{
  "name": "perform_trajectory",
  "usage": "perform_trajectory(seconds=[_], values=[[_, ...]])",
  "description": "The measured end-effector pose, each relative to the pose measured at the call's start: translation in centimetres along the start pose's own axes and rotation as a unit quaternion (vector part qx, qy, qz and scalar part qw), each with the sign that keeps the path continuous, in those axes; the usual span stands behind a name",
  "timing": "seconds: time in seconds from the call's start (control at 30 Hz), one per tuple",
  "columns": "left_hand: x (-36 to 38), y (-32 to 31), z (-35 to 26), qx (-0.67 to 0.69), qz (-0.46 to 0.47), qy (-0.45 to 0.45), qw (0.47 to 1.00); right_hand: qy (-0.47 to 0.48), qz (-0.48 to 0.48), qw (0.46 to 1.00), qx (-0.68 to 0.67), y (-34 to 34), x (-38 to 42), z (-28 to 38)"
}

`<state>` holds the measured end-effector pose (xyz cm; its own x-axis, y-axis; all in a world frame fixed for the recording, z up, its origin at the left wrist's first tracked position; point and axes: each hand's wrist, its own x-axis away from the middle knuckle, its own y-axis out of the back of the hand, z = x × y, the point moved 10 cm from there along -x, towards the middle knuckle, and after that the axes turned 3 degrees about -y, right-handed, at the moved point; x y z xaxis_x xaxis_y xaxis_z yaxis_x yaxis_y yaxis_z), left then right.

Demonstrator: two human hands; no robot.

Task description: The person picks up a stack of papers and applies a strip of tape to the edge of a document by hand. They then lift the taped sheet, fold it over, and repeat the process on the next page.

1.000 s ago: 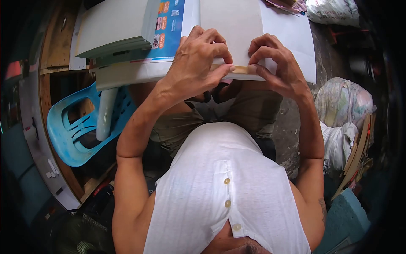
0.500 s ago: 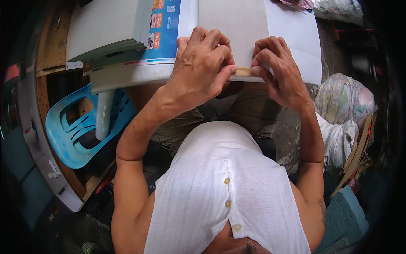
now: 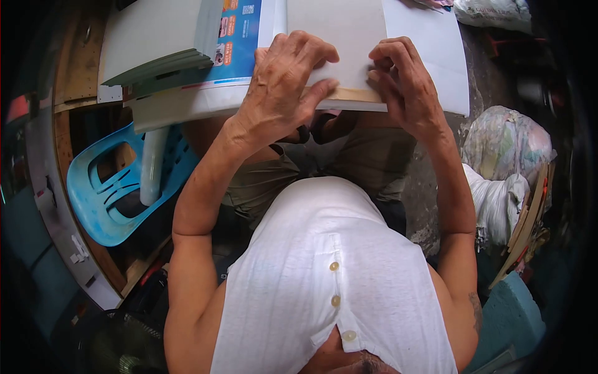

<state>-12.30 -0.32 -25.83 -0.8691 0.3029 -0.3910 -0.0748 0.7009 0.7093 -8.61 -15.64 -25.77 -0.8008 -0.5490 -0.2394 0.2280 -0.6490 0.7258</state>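
A grey board (image 3: pixel 339 43) lies near the front edge of the table, with a tan strip (image 3: pixel 355 95), perhaps tape, along its near edge. My left hand (image 3: pixel 280 87) is at the strip's left end, thumb and fingers apart, the thumb tip just above the strip. At the right end is my right hand (image 3: pixel 408 87), with bent fingers and a gap between thumb and forefinger. The underside of its thumb and its lower fingers are hidden. Both hands appear to hold nothing.
White sheeting (image 3: pixel 430 56) lies under the board. To the left, a stack of pale boards (image 3: pixel 149 47) rests on a blue printed sheet (image 3: pixel 240 56). A blue plastic chair (image 3: pixel 93 212) stands left, below the table. Filled plastic bags (image 3: pixel 507 140) lie on the right.
My thumbs and fingers have parted from their pinch at the board's front edge. More of the tan strip shows, flat along the edge. Both hands have shifted slightly farther away.
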Motion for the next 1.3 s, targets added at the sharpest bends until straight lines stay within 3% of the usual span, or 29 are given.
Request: perform_trajectory(seconds=[0.07, 0.17, 0.23, 0.33, 0.4, 0.53, 0.67, 1.07, 1.3], values=[[0.4, 0.1, 2.0, 0.064, -0.05, 0.019, 0.996, -0.062, -0.028, 0.993, -0.092, 1.0, -0.6, -1.8], [0.8, 1.7, -0.9, -0.061, -0.123, -0.045, 0.989, -0.159, -0.079, 0.951, -0.254, 2.4, 0.2, -6.1], [1.5, 2.3, -3.6, -0.143, -0.151, -0.096, 0.973, -0.12, -0.059, 0.966, -0.22, 2.2, 1.3, -5.2], [3.2, 0.9, -6.8, -0.092, -0.156, -0.178, 0.967, -0.1, -0.035, 0.98, -0.167, 1.9, 2.8, -2.6], [4.4, -2.1, -8.6, -0.094, -0.104, -0.209, 0.968, -0.059, -0.038, 0.99, -0.122, 1.9, 3.0, -0.8], [5.1, -5.1, -8.6, -0.116, -0.089, -0.186, 0.972, -0.077, -0.054, 0.991, -0.099, 1.5, 2.4, -0.8], [5.1, -4.6, -7.6, -0.099, -0.099, -0.18, 0.974, -0.12, -0.002, 0.986, -0.115, 1.0, 1.8, -1.3], [7.5, 2.9, -2.6, -0.157, -0.105, -0.133, 0.973, -0.075, -0.058, 0.984, -0.15, 1.2, 2.6, -1.3], [6.2, 0.0, -7.0, -0.134, -0.156, -0.225, 0.952, -0.057, -0.116, 0.991, -0.022, 1.3, 3.2, 1.2]])
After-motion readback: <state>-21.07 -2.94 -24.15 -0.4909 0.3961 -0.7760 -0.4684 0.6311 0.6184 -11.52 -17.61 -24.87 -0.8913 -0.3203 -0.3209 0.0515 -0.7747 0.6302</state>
